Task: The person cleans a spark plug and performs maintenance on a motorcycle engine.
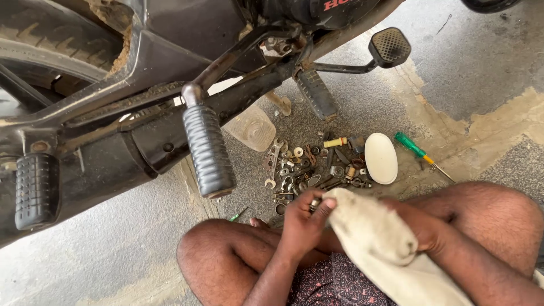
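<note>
1. Metal part (315, 203) sits pinched in the left hand (301, 225) fingertips, at the cloth's upper-left edge.
2. Cloth (371, 238) runs lower-right — the right hand (422, 229) is closed around it, just beside.

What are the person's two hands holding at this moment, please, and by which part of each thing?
The left hand pinches a small metal part by its lower end; the right hand holds the pale cloth, wrapped in its folds.

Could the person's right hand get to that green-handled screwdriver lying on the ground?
Probably yes: the green-handled screwdriver lies uncovered beyond the right knee, nothing over it. But the right hand is wrapped in a cloth.
</note>
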